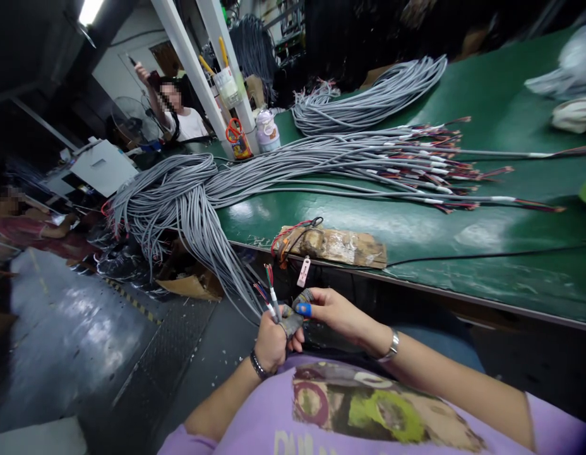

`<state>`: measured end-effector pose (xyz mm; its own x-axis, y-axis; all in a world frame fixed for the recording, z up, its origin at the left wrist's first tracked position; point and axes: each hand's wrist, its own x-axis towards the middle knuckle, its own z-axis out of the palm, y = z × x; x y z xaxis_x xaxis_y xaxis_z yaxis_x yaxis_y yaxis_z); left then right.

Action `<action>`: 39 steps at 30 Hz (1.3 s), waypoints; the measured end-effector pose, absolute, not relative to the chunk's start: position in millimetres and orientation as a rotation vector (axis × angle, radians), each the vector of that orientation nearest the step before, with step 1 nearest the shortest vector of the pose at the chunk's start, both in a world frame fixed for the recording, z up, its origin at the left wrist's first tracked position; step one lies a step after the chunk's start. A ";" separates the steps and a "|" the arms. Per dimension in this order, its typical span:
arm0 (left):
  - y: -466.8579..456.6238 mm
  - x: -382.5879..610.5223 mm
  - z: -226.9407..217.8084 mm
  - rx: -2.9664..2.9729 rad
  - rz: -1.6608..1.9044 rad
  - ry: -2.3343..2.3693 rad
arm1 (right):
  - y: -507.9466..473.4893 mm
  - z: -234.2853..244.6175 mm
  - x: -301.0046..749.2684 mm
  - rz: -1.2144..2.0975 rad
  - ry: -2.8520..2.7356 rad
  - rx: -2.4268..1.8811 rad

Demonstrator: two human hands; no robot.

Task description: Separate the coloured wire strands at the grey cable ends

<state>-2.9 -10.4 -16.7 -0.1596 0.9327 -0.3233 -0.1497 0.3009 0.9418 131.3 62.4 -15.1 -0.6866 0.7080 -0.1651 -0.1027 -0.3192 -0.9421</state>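
My left hand [274, 338] is closed around grey cables [275, 304] close to my body. Their stripped ends poke up beyond the fist, with thin red, green, blue and dark wires fanned out above white bands. My right hand [324, 308] meets the left one, thumb and fingertips pinched together; whatever is between them is hidden. Worn grey covers wrap some fingertips of both hands, and blue tape circles a right-hand finger. From the table, a thick bundle of grey cables [203, 221] hangs down toward my left hand.
On the green table [416, 234] lie more cables with bared ends [430, 158] and a coiled bundle [369, 101]. A wooden block [345, 246] with wires and a pink tag [303, 272] sits at the near edge. A bottle [267, 131] stands by the post. Two people are farther left.
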 end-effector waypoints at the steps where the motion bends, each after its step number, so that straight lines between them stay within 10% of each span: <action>1: -10.3 -2.5 -16.4 0.787 1.156 1.385 | 61.5 -16.7 130.4 2.027 -1.402 -0.789; 39: 31.7 -23.3 -3.1 0.713 0.906 1.075 | 94.5 -20.6 109.5 2.112 -0.641 -0.607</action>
<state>-23.3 31.7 -3.1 0.2008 0.8849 -0.4204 -0.2643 0.4621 0.8465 109.5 94.5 -20.6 -0.5420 0.8176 -0.1945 -0.5714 -0.5282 -0.6281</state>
